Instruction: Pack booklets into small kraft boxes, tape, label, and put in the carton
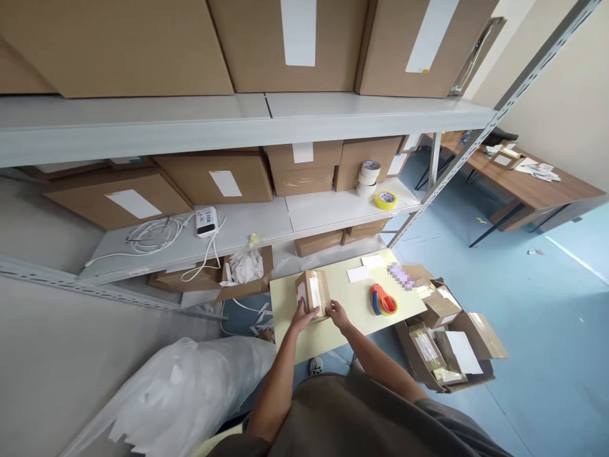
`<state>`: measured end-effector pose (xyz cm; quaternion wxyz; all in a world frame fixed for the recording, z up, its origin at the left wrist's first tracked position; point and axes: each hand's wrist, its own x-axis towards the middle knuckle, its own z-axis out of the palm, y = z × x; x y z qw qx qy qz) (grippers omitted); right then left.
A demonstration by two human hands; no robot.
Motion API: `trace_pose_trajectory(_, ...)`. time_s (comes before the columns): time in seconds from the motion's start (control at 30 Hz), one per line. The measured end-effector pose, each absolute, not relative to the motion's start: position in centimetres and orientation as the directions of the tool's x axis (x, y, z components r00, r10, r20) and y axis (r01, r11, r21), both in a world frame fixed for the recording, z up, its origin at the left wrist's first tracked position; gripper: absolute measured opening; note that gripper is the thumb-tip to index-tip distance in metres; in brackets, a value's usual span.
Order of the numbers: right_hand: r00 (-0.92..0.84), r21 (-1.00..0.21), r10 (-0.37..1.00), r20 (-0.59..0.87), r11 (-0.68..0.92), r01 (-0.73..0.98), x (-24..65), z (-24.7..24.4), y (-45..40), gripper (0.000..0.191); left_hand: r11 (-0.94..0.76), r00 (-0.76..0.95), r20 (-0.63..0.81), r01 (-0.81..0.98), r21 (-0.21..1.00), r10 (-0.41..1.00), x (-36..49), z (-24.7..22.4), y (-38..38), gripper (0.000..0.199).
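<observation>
A small cardboard box (320,282) with clear tape and white labels stands on the pale yellow table (285,339). My left hand (303,314) holds its near left side, fingers against the cardboard. At its near right edge my right hand (337,313) has its fingers bent together against the box. To the right lies an orange and blue tape dispenser (383,300). Two white paper pieces (358,274) rest near the table's far edge, beside a blurred pinkish item (401,277).
Metal shelves (247,222) with cardboard boxes rise ahead, holding tape rolls (368,178) and a power strip (207,221). An open carton of packed boxes (447,374) stands on the floor at right. White plastic wrap (190,387) lies at left; a wooden desk (537,184) stands far right.
</observation>
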<state>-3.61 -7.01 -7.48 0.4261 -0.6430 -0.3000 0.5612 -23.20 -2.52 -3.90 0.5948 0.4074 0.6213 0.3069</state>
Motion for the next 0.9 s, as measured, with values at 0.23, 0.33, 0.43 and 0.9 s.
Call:
trace_pose_trajectory(0.23, 0.284, -0.941, 0.897, -0.338, -0.317, -0.118, -3.7, -5.0, -5.9, 0.055, 0.384, 0.244, -0.368, -0.018, 0.923, 0.897, -22.1, -1.6, -2.1, 0.088)
trace_pose_trajectory(0.33, 0.365, -0.957, 0.885, -0.288, -0.268, -0.106, -1.8, -3.1, -5.9, 0.054, 0.368, 0.313, -0.362, 0.043, 0.929, 0.878, -20.5, -0.2, -0.3, 0.092)
trace_pose_trajectory(0.43, 0.446, -0.97, 0.863, -0.238, -0.185, -0.161, 1.1, -1.5, -6.7, 0.056, 0.331, 0.405, -0.347, 0.111, 0.937, 0.846, -16.9, 1.2, 1.1, 0.096)
trace_pose_trajectory(0.9, 0.913, -0.982, 0.394, -0.108, 0.101, -0.16, 23.2, 0.9, -21.9, 0.06, 0.087, 0.84, -0.189, 0.168, 0.982, 0.509, 15.6, 5.8, -6.1, 0.082)
